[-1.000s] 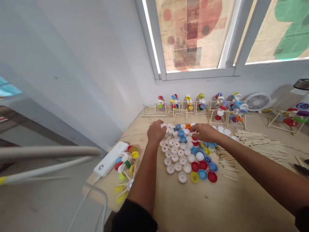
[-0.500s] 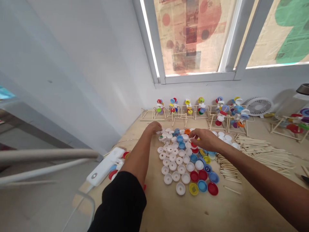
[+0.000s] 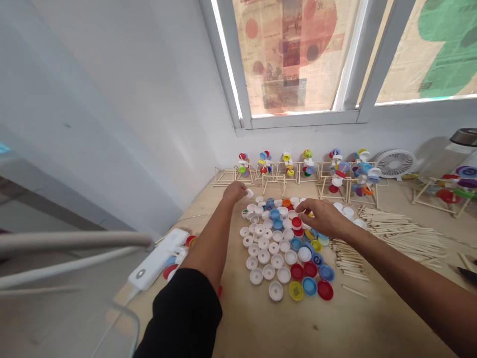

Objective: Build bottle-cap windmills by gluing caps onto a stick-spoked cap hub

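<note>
A white bottle cap (image 3: pixel 249 193) is pinched in the fingertips of my left hand (image 3: pixel 234 192), at the far left edge of the spread of caps. My right hand (image 3: pixel 323 217) hovers over the far middle of the spread, its fingers bent and the thumb apart from the forefinger, close to a red cap (image 3: pixel 296 222). No cap shows clearly between those fingers. White caps with holes (image 3: pixel 264 256) lie mostly on the left. Blue caps (image 3: pixel 309 286), red ones (image 3: pixel 325 290) and a yellow cap (image 3: pixel 296 291) lie towards the right and front.
Stick frames with coloured cap wheels (image 3: pixel 286 166) stand along the wall. Loose wooden sticks (image 3: pixel 402 233) lie to the right, near a black-handled tool (image 3: pixel 466 273). A white fan (image 3: pixel 395 163) and clear jar (image 3: pixel 443 154) stand behind. A power strip (image 3: pixel 158 259) sits at the left edge.
My left hand has lifted slightly away from the caps, and the white cap in its fingers now shows clearly. My right hand has stayed over the same caps. The view has shifted a little.
</note>
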`<action>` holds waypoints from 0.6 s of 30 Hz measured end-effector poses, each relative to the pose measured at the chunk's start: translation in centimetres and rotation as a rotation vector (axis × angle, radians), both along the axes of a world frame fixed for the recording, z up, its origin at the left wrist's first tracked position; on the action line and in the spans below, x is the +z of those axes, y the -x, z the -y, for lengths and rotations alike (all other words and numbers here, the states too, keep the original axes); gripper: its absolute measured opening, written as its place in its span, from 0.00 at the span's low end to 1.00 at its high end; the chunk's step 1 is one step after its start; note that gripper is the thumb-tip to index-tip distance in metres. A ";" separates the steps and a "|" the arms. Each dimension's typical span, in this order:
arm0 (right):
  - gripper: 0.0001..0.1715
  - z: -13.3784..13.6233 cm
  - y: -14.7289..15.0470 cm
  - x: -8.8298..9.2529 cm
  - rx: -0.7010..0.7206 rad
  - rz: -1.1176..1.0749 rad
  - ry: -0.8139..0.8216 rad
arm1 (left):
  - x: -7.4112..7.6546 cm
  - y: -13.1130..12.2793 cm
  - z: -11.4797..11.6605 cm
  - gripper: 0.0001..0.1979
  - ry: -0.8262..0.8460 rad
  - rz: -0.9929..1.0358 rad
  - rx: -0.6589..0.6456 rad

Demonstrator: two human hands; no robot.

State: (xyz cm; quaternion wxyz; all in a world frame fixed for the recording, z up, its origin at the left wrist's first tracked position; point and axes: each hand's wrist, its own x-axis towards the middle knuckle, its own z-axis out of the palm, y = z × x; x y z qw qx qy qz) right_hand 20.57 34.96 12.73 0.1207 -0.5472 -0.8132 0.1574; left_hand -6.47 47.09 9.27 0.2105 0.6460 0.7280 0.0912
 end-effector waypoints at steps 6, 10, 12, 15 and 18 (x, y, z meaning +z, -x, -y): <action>0.12 0.1 -0.5 0.4 -0.040 -0.024 0.002 | 2.6 -2.4 2.6 0.10 0.071 0.172 -0.239; 0.11 0.3 -0.7 0.2 -0.035 -0.020 0.001 | 3.3 -4.6 5.2 0.09 0.163 0.211 -0.418; 0.12 0.4 -0.9 0.1 -0.036 -0.018 0.002 | 3.4 -5.1 5.5 0.13 0.180 0.192 -0.447; 0.12 0.5 -1.3 -0.1 -0.045 -0.016 0.004 | 3.3 -5.0 4.6 0.18 0.123 0.100 -0.371; 0.13 0.5 -1.6 -0.2 -0.047 -0.017 0.007 | 2.3 -4.5 2.6 0.15 0.034 -0.046 -0.219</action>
